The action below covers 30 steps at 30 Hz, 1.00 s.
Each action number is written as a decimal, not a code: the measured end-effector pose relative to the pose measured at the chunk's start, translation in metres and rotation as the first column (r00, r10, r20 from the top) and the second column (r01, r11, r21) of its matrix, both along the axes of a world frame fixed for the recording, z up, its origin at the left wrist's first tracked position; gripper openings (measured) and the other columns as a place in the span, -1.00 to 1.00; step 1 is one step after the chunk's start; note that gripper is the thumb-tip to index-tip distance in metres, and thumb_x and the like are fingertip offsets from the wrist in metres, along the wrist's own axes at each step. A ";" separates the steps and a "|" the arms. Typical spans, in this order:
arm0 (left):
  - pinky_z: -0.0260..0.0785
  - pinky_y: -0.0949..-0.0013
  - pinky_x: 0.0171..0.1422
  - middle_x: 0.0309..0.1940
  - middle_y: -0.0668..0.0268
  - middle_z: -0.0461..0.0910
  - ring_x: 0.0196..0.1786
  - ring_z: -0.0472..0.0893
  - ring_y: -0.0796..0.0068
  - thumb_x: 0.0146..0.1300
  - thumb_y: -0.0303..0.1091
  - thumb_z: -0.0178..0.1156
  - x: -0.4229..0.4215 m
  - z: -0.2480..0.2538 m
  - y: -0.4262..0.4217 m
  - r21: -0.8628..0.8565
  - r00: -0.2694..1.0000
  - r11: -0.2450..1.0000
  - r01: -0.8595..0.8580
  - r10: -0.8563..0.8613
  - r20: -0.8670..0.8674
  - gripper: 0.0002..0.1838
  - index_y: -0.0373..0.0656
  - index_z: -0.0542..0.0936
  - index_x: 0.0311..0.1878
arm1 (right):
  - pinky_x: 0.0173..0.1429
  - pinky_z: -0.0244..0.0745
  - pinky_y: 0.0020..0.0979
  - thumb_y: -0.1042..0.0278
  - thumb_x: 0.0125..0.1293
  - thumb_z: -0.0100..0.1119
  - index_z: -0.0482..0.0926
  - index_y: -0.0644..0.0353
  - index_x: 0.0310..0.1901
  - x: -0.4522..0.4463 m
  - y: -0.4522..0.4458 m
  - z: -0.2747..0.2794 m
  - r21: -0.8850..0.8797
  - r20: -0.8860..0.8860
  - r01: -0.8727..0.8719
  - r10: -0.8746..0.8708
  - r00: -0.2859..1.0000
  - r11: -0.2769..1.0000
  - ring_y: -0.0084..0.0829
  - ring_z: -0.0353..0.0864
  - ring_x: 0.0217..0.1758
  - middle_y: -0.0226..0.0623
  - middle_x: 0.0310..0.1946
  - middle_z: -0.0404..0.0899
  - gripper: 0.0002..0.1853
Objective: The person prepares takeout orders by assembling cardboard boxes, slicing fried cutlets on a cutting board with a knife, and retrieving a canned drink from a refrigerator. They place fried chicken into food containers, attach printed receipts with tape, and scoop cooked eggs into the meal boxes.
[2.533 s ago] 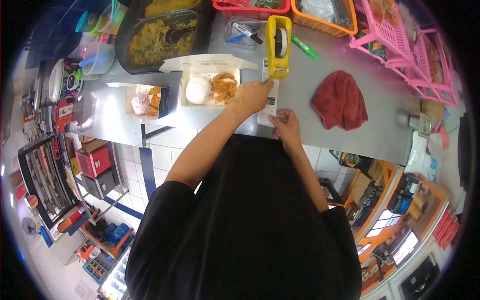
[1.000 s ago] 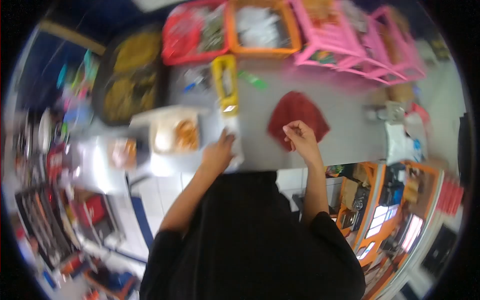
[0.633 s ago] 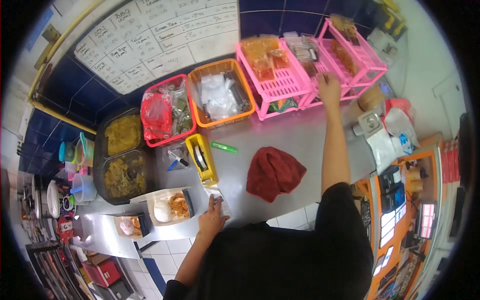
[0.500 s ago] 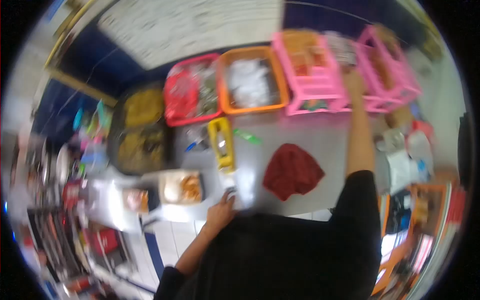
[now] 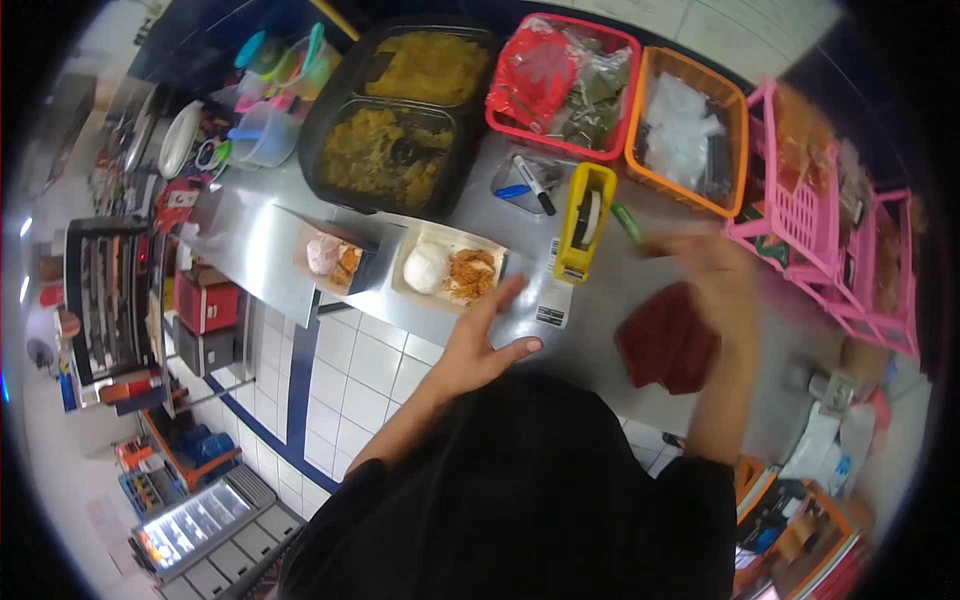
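My left hand (image 5: 478, 345) is open, fingers and thumb apart, just in front of a paper food box (image 5: 405, 285) with a ball of white rice (image 5: 427, 268) and browned, shredded-looking food (image 5: 472, 275). My right hand (image 5: 715, 280) is smeared by motion above the counter, near a dark red cloth (image 5: 668, 340); whether it holds anything is unclear. Between the hands stands a yellow tape dispenser (image 5: 584, 222), with a white printed label strip (image 5: 553, 300) at its front. A green marker-like item (image 5: 627, 223) lies beside the dispenser.
A second food box (image 5: 335, 262) sits left on the metal counter (image 5: 250, 225). Behind are a black divided tray (image 5: 320, 150) of yellowish food, a red basket (image 5: 565, 148), an orange basket (image 5: 685, 196) and pink racks (image 5: 800, 220). Pens (image 5: 532, 185) lie near the dispenser.
The view has swung left. My right hand has come back from the pink racks to above the counter. My left hand has left the label strip and opened near the food box.
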<state>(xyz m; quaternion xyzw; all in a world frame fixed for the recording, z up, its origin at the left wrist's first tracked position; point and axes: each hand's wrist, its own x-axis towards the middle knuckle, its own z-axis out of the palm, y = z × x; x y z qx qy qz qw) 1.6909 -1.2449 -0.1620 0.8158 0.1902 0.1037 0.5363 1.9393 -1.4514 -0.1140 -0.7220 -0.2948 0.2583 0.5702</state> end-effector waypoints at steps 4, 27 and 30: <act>0.54 0.28 0.10 -0.06 0.18 0.72 0.03 0.68 0.32 0.33 -0.41 0.35 -0.001 0.001 0.048 -0.339 0.993 0.939 -0.047 0.081 0.085 -0.63 -0.27 0.60 0.17 | -0.03 0.56 -0.25 0.17 0.44 0.24 0.71 0.27 -0.06 -0.042 0.120 0.002 -0.150 0.115 -0.613 0.629 0.769 0.776 -0.28 0.71 -0.11 -0.15 -0.17 0.73 -0.70; 0.54 0.12 -0.08 -0.12 0.01 0.68 -0.16 0.70 0.02 0.36 -0.42 0.25 -0.097 -0.052 0.170 0.304 0.941 0.922 -0.240 0.298 -0.161 -0.81 -0.26 0.64 -0.02 | 0.15 0.54 -0.02 0.36 0.29 0.26 0.63 0.26 0.05 0.106 0.212 -0.102 -0.565 0.722 0.487 0.114 0.682 0.667 0.12 0.66 0.09 0.15 -0.01 0.67 -0.68; 0.53 0.19 -0.21 -0.20 0.05 0.69 -0.27 0.70 0.12 0.35 -0.41 0.26 -0.092 -0.038 0.172 0.256 0.936 0.926 -0.279 0.321 -0.142 -0.84 -0.26 0.66 -0.07 | -0.09 0.60 -0.23 0.26 0.33 0.33 0.63 0.27 0.02 0.017 0.190 -0.023 -0.139 0.745 0.603 -0.318 0.586 0.786 -0.13 0.76 -0.14 -0.02 -0.21 0.73 -0.68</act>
